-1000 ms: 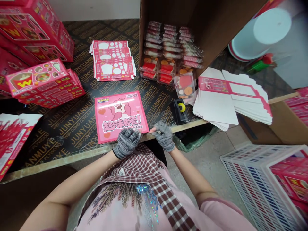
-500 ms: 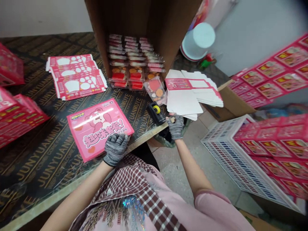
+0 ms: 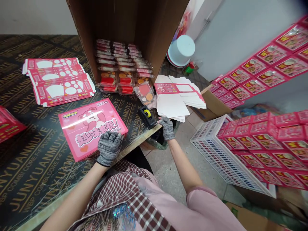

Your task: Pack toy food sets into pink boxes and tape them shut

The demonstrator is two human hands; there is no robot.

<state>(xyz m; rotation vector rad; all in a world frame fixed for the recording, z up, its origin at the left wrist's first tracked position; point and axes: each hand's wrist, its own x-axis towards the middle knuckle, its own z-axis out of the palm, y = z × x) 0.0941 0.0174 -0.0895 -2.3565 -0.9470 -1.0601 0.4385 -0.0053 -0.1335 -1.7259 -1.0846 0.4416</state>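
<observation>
My left hand (image 3: 109,147), in a grey knit fingerless glove, lies with curled fingers on the near right corner of a flat pink printed box (image 3: 92,128) with a cartoon bear. The fingers are closed at the box's edge; the thumb is mostly hidden. At the table edge, my right hand (image 3: 167,129) wears a matching glove. Its fingertips are pressed together at the front end of a black tape dispenser (image 3: 148,119) holding a yellow-cored roll. Whether tape is pinched between them is too small to tell.
A tall open carton (image 3: 161,41) holds rows of plastic-wrapped packs (image 3: 126,78). Flat pink box blanks (image 3: 64,89) lie at left, white-backed blanks (image 3: 170,106) at right. Beyond the table edge (image 3: 141,139), a white crate (image 3: 214,150) carries pink boxes; more stacked boxes (image 3: 260,72) stand behind.
The camera view has turned a little to the right, so the scene sits further left. Both hands keep about the same places at the pink box and the tape dispenser.
</observation>
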